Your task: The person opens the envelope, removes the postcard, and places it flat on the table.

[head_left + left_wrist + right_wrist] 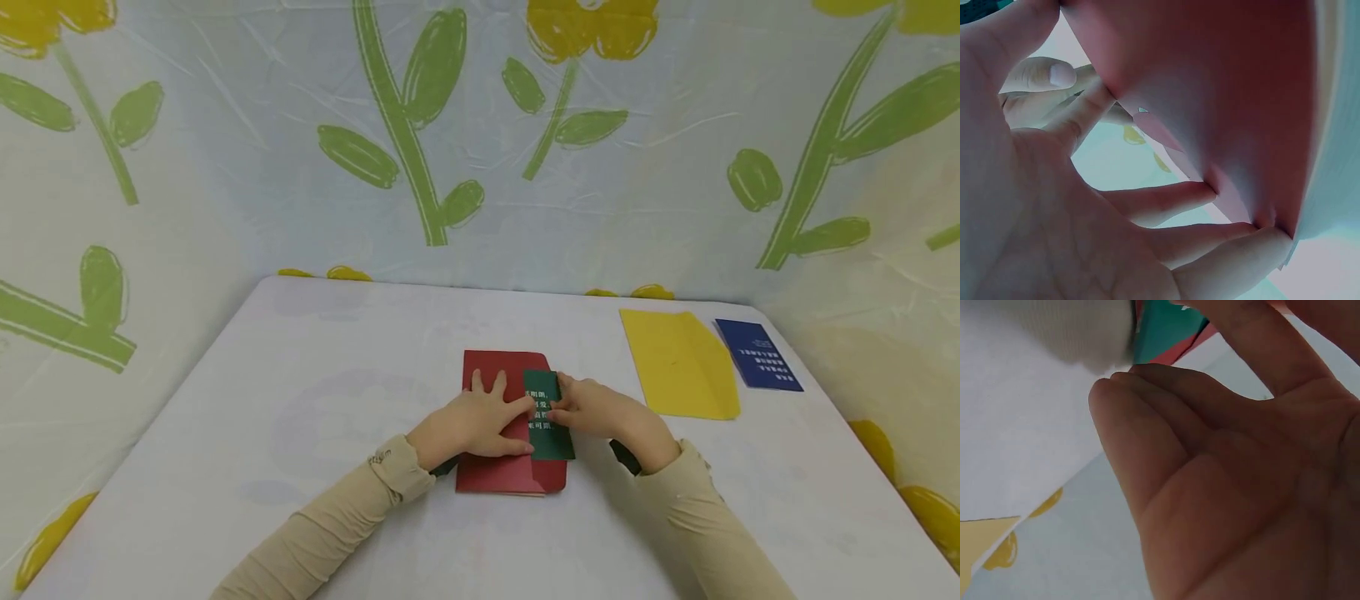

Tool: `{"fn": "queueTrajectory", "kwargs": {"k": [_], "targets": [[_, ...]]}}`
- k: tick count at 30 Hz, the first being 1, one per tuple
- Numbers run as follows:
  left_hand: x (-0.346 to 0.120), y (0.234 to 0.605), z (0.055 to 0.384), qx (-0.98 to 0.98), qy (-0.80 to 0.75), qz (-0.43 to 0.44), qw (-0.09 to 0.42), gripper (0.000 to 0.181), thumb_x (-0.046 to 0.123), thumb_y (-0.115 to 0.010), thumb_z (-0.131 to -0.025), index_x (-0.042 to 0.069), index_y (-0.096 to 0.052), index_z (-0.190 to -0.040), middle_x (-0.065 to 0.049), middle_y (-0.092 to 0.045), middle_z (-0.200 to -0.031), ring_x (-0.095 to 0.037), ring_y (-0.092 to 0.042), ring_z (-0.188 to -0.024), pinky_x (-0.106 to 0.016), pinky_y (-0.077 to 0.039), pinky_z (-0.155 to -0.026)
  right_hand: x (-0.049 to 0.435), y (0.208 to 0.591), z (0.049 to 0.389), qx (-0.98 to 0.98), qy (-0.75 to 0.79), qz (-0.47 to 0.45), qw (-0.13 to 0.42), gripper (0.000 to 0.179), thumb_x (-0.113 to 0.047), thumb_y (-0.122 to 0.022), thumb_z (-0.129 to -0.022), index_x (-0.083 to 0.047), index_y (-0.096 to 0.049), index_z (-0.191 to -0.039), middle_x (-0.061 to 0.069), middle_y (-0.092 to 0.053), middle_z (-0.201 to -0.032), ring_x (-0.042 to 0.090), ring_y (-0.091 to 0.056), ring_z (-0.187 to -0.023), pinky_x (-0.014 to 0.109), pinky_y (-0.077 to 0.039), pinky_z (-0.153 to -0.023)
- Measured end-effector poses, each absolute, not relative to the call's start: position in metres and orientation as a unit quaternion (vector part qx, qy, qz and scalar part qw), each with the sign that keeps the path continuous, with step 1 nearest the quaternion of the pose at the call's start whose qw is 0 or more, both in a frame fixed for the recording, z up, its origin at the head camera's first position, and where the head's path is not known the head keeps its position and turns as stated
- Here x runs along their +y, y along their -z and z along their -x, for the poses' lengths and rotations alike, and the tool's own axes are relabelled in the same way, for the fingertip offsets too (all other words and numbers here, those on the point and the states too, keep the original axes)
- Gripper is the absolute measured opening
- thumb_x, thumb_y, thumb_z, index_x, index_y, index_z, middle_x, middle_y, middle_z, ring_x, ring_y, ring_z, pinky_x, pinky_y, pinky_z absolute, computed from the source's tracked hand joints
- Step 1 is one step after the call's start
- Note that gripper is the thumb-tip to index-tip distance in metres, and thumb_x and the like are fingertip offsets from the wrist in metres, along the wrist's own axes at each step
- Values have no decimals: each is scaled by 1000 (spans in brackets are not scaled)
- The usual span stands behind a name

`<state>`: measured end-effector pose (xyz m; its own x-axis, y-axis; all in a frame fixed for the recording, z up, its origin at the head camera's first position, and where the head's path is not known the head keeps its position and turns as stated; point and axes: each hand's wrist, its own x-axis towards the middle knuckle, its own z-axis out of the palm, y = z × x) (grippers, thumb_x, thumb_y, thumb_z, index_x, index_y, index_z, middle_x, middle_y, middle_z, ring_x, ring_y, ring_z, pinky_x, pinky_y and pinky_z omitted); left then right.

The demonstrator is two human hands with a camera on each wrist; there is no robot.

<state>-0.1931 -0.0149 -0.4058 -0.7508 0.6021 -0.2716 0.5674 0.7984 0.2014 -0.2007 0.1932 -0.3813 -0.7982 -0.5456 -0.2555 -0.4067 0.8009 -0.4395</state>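
Note:
A red booklet (491,473) lies at the table's middle. Across its right side is a dark green card (551,446) with white printed characters; the line beginnings are cut off at its left edge, where it seems tucked under a red flap. My left hand (483,421) is spread over the booklet, its straight fingers pressing the red surface (1210,94) and the thumb reaching the card's left edge. At the card's right edge, my right hand (600,408) pinches it between thumb and fingers. In the right wrist view the green card (1169,328) is mostly hidden.
A yellow sheet (675,362) with a creased corner lies to the right of the booklet. Beyond it is a blue card (759,354) with white print. The white table (337,358) is backed by a flower-patterned cloth (262,167).

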Motion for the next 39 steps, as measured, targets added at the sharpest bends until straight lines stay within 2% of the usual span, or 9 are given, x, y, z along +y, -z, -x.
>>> {"fn": "queueTrajectory", "kwargs": {"k": [3, 6, 10, 12, 14, 16, 28, 36, 39], "targets": [[-15, 405, 193, 934, -57, -314, 162, 50, 63, -59, -90, 33, -49, -129, -25, -27, -157, -63, -24, -136, -58, -43, -100, 193, 378, 199, 934, 173, 256, 180, 26, -22, -66, -96, 2, -76, -99, 36, -40, -145, 41, -57, -117, 39, -55, -85], [-15, 405, 193, 934, -53, -315, 162, 49, 63, -58, -90, 33, -48, -128, -25, -27, -157, -63, -24, -136, -58, -44, -100, 191, 377, 197, 935, 171, 252, 181, 38, -25, -69, -94, 4, -69, -118, 33, -35, -150, 46, -46, -131, 49, -49, -97], [-14, 405, 192, 933, -46, -318, 160, 47, 64, -58, -90, 33, -48, -125, -25, -26, -157, -64, -23, -136, -57, -45, -98, 186, 382, 192, 926, 193, 236, 223, 73, -29, -73, -91, -1, -40, -150, 27, -17, -160, 45, -29, -142, 57, -38, -106], [-14, 405, 192, 933, -45, -318, 161, 46, 63, -58, -91, 33, -48, -124, -25, -25, -158, -64, -23, -136, -58, -46, -98, 184, 385, 190, 918, 201, 230, 252, 85, -31, -74, -90, -5, -27, -156, 24, -7, -163, 44, -17, -147, 60, -33, -108], [-15, 405, 192, 933, -47, -318, 163, 46, 63, -58, -91, 33, -47, -124, -25, -24, -158, -64, -22, -136, -58, -45, -98, 182, 388, 189, 914, 205, 221, 272, 91, -32, -75, -89, -7, -21, -158, 22, -1, -164, 43, -8, -149, 62, -29, -109], [-15, 405, 193, 932, -51, -317, 166, 46, 62, -58, -91, 33, -47, -124, -26, -23, -158, -64, -20, -136, -59, -44, -99, 181, 389, 188, 912, 207, 209, 285, 93, -33, -75, -88, -8, -20, -159, 21, 1, -164, 42, -6, -149, 64, -29, -108], [-15, 405, 193, 935, -37, -313, 164, 49, 65, -57, -91, 34, -48, -127, -25, -24, -158, -62, -22, -137, -57, -44, -100, 185, 384, 187, 917, 195, 184, 294, 92, -33, -78, -86, -6, -25, -157, 23, -2, -164, 44, -10, -148, 67, -27, -107], [-15, 404, 192, 936, -34, -313, 159, 47, 65, -57, -90, 34, -49, -123, -25, -26, -157, -63, -24, -136, -57, -45, -99, 190, 381, 189, 927, 178, 169, 283, 95, -32, -82, -81, -3, -29, -155, 26, -6, -162, 45, -15, -146, 64, -34, -105], [-15, 404, 192, 936, -34, -312, 160, 46, 65, -58, -89, 35, -49, -123, -25, -27, -157, -62, -24, -136, -57, -46, -98, 190, 382, 189, 927, 184, 173, 276, 99, -31, -83, -81, -3, -25, -156, 25, -4, -163, 45, -14, -146, 64, -34, -105]]}}
